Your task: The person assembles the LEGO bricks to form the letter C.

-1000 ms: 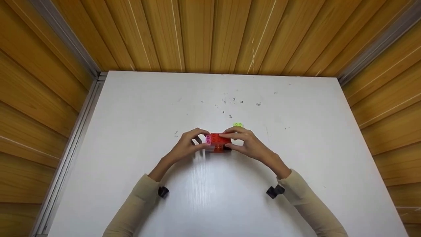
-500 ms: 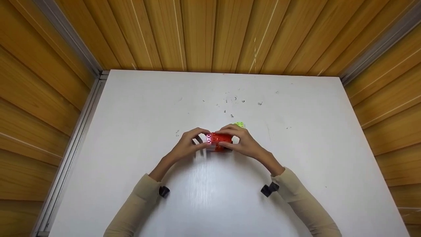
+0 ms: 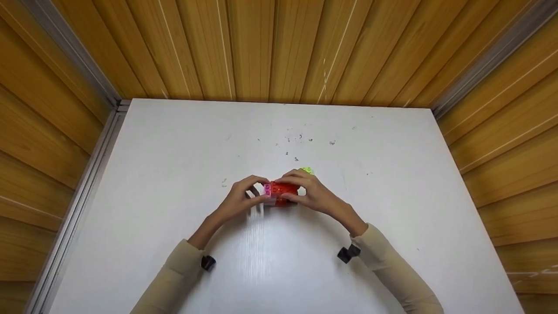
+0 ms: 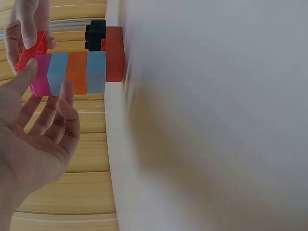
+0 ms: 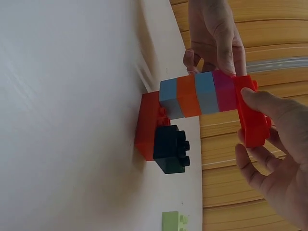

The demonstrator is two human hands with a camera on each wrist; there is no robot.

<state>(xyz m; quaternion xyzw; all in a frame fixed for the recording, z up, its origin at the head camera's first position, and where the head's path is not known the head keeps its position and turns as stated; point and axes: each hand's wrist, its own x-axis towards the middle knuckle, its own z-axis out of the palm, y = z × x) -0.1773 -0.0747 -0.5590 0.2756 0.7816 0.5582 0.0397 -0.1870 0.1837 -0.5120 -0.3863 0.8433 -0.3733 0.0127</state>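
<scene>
A tower of toy building bricks rises from one end of a flat red-orange base brick [image 5: 147, 127] on the white table: blue, orange [image 5: 188, 95], blue, then pink [image 5: 224, 90] on top. A black brick [image 5: 169, 149] sits on the base's other end. My left hand [image 4: 41, 130] grips the upper tower, its thumb on the pink brick. My right hand [image 5: 284, 159] pinches a long red brick [image 5: 252, 118] between thumb and fingers. One end of that brick lies against the top of the pink one, the rest juts over the black brick. Whether their studs are joined, I cannot tell.
Behind my right hand, a lime-green brick [image 3: 307, 170] lies on the white table [image 3: 183, 144], partly covered in the head view. Wood-look panels [image 3: 253, 52] stand along the back and sides. Each sleeve has a dark wrist camera [image 3: 208, 263] on it.
My right fingers have shifted left along the red brick, toward the tower. My left hand stays at the tower. The whole head view has drifted slightly.
</scene>
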